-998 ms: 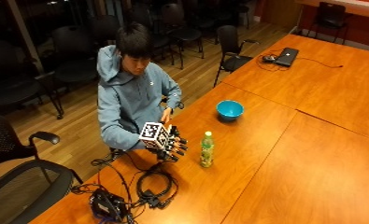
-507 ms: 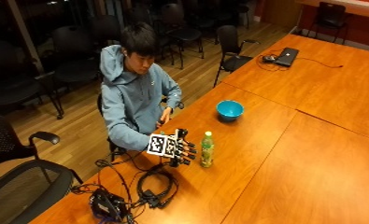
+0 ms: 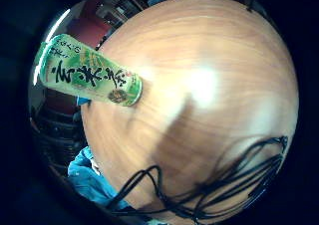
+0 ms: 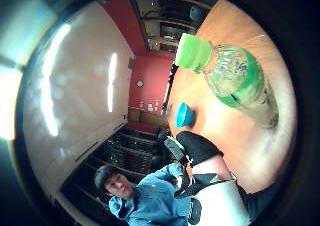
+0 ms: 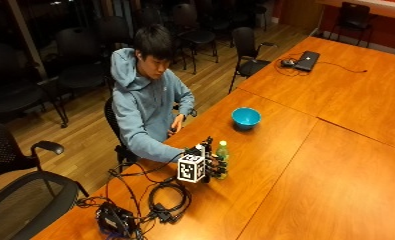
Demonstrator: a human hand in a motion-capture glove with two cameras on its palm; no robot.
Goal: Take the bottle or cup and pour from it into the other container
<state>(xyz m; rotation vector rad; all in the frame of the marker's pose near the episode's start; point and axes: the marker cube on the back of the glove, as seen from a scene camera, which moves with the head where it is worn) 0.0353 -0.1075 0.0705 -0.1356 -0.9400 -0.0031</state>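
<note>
beyond bottle (image 5: 221, 152), blue bowl (image 5: 245, 118), far laptop (image 5: 307, 60)

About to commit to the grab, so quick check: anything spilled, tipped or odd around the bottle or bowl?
Nothing stands out. The green bottle stands upright on the table, cap on, with the gloved right hand beside it. The blue bowl sits upright farther along, no spill visible.
</note>
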